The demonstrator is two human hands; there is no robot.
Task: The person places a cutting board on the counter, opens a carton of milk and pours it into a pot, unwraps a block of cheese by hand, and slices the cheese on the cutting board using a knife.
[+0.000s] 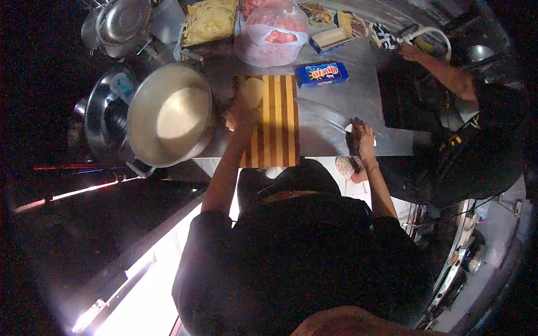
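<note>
A striped wooden cutting board (pixel 277 120) lies on the metal table in front of me. My left hand (pixel 240 115) is over its left side, dark and in shadow, against a pale yellowish piece (pixel 253 92) whose kind I cannot make out. Its fingers do not show clearly. To the right of the board, my right hand (pixel 364 137) is closed round the white handle of a large knife (pixel 322 112). The blade lies low over the tabletop, its tip pointing left toward the board.
A large metal pot (pixel 137 120) stands left of the board. Behind are a bag of yellow food (pixel 210 22), a bag of pinkish food (pixel 274 42), a blue box (pixel 322 74) and an opened box (pixel 332 39). A co-worker's arm (pixel 443 73) reaches in at the right.
</note>
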